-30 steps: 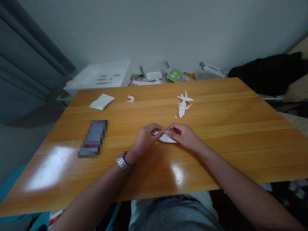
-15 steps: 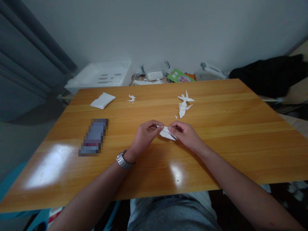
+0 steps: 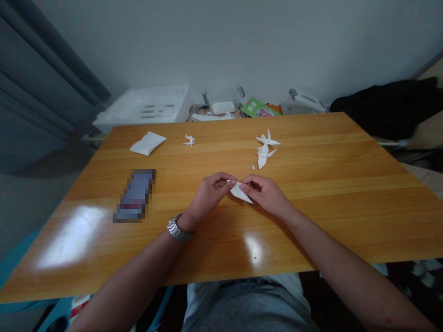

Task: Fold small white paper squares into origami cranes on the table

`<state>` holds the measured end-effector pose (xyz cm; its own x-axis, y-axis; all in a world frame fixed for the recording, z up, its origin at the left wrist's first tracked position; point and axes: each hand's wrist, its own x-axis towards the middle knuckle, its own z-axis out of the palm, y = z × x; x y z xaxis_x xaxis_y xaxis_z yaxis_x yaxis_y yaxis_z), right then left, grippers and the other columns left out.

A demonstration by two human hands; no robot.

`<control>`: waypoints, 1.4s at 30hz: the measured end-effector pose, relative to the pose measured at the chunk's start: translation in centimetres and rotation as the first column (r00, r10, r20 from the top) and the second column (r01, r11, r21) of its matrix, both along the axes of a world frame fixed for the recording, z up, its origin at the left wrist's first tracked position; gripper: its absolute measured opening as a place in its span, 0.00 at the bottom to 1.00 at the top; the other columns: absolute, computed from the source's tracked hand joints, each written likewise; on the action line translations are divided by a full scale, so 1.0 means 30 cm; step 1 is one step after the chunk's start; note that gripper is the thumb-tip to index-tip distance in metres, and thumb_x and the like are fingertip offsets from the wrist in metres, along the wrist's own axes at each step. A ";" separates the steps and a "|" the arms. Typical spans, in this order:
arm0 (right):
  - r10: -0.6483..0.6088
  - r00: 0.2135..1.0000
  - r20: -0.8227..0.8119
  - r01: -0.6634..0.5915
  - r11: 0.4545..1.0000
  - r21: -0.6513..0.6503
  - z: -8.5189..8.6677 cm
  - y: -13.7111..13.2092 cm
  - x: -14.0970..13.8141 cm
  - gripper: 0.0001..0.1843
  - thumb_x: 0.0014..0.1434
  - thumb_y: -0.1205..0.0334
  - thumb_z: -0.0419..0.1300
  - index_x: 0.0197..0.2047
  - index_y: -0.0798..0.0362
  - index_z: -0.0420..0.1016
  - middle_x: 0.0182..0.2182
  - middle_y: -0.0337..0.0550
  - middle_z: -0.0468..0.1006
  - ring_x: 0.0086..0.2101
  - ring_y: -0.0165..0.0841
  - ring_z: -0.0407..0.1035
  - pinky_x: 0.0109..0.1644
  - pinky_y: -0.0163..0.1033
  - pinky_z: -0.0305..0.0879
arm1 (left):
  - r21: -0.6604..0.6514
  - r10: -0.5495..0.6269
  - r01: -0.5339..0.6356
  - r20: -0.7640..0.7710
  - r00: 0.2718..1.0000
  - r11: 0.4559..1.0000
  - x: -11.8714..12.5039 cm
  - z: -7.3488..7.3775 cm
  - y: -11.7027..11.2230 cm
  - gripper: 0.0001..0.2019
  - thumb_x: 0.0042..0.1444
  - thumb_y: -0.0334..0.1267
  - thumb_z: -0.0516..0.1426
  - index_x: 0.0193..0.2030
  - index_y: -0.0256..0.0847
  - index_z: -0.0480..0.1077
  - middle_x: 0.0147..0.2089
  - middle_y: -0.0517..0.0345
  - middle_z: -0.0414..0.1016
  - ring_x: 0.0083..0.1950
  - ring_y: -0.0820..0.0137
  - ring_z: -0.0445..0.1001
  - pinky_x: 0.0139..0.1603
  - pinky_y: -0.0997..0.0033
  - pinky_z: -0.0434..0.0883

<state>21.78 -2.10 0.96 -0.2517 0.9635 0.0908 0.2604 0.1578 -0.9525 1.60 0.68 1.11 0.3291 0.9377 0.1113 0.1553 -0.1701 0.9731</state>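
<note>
A small piece of folded white paper (image 3: 242,193) is held between my two hands above the wooden table (image 3: 339,203). My left hand (image 3: 215,190), below a metal wristwatch (image 3: 179,228), pinches its upper left end between thumb and fingers. On the other side, my right hand (image 3: 262,190) grips its upper right edge with thumb and fingers. The paper tapers to a point toward the lower right. Beyond my right hand lie two folded paper cranes (image 3: 263,156) touching each other, with a tiny paper scrap (image 3: 253,166) beside them.
A smaller folded paper figure (image 3: 189,140) and a stack of white paper (image 3: 148,143) lie at the far left. Nearer stands a blurred-out phone-like slab (image 3: 135,196), flat on the table. Behind the table are a white plastic tray (image 3: 155,101) and a green booklet (image 3: 258,108).
My right thumb and fingers have shifted slightly left along the paper. The dark gap in its lower right part has closed, and it looks narrower.
</note>
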 end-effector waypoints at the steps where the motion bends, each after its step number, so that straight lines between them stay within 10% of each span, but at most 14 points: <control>1: -0.004 1.000 0.017 0.004 1.000 0.009 0.005 -0.001 0.002 0.14 0.65 0.50 0.60 0.37 0.52 0.77 0.32 0.41 0.79 0.33 0.33 0.71 0.38 0.36 0.65 | 0.001 -0.009 0.009 -0.006 1.000 1.000 -0.002 0.001 0.001 0.12 0.59 0.44 0.64 0.41 0.36 0.78 0.38 0.53 0.83 0.39 0.69 0.80 0.39 0.74 0.75; 42: 0.001 0.977 0.212 -0.018 0.997 0.077 0.015 0.021 0.063 0.13 0.66 0.53 0.60 0.42 0.50 0.84 0.38 0.42 0.86 0.36 0.36 0.78 0.40 0.39 0.69 | 0.094 0.025 -0.014 -0.115 0.993 0.995 -0.003 0.010 -0.004 0.13 0.62 0.45 0.61 0.41 0.37 0.78 0.39 0.52 0.82 0.39 0.68 0.79 0.41 0.73 0.76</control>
